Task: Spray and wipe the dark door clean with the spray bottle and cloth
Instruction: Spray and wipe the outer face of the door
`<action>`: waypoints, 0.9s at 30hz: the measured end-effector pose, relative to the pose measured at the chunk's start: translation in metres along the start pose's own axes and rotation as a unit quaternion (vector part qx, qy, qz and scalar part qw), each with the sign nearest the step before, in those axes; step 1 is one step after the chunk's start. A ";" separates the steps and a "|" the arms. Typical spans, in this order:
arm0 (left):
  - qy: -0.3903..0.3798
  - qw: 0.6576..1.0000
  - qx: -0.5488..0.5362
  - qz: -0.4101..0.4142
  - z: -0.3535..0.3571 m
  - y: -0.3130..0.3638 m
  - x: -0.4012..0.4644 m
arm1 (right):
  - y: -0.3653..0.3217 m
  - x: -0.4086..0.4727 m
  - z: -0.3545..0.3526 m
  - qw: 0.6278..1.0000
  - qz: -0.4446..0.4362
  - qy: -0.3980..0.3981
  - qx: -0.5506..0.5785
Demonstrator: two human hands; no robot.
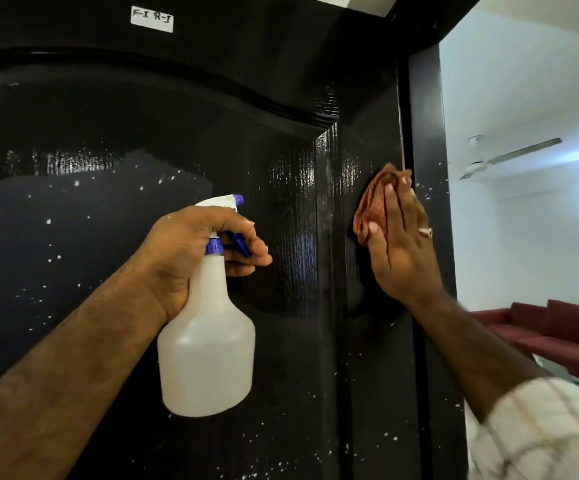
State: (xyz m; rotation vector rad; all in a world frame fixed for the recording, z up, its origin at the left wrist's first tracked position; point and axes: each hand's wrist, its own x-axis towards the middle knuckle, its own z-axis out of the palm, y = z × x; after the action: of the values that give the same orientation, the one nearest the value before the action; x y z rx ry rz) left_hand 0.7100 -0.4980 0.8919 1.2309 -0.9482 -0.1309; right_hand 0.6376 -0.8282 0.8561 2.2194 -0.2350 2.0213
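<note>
Glossy wet door [108, 237], crumpled cloth [373, 206]

Glare streaks the glossy black panelled door [281, 188], lit from the bright white room [523, 98] at right (its far wall lamp blown out); wide-angle bending bows the edges.

the dark door [115, 306] bears white droplets [48, 221] and a white label [152, 19].

Cloth [374, 206] against door [108, 237], bottle [208, 337] aloft
</note>
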 end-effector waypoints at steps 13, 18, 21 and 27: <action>0.009 1.000 -0.006 -0.001 0.009 0.002 0.006 | -0.021 -0.081 -0.006 0.977 -0.194 -0.073 -0.053; 0.015 1.000 -0.008 -0.016 -0.002 0.002 -0.003 | -0.012 -0.049 -0.009 0.996 -0.077 -0.036 -0.029; 0.030 0.999 -0.003 -0.016 -0.008 0.005 -0.003 | -0.039 0.011 0.000 1.000 0.007 -0.009 -0.024; 0.047 0.999 -0.010 -0.016 -0.026 0.010 -0.010 | -0.080 0.009 0.016 0.999 -0.024 -0.021 -0.031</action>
State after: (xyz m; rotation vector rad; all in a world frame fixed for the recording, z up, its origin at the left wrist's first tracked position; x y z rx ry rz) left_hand 0.7174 -0.4691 0.8947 1.2232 -0.8451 -0.1065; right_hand 0.6707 -0.7532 0.8646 2.2104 -0.2443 1.9177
